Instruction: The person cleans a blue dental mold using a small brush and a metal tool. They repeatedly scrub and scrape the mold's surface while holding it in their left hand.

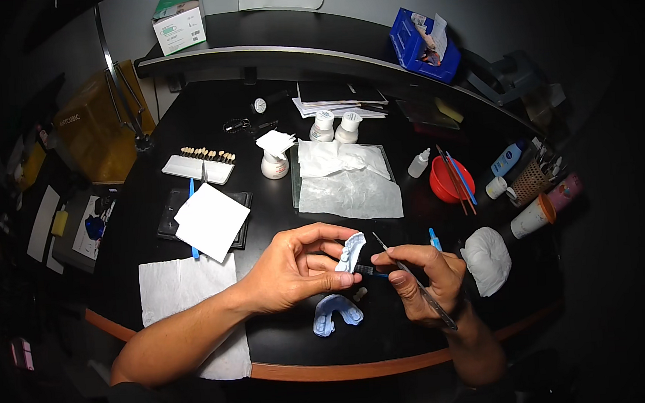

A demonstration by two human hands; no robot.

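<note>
My left hand (289,266) holds a pale blue dental cast (351,251) between thumb and fingers, tilted up so a row of its teeth shows. In my right hand (430,276) is a slim metal dental carver (438,309), gripped like a pen. Its thin tip points at the cast, a little apart from it. On the table just below lies a blue horseshoe-shaped dental cast (346,309), with a small pale piece (360,294) beside it. Between my hands a black and blue tool (367,270) is partly hidden, its kind unclear.
Right: wad of white tissue (487,261), red bowl (447,183) with brushes across it, small white dropper bottle (420,164). Left: paper sheets (213,221) on a black box, paper towel (173,288), tooth shade tray (199,168). Farther back: covered plate (348,192) and jars (323,127).
</note>
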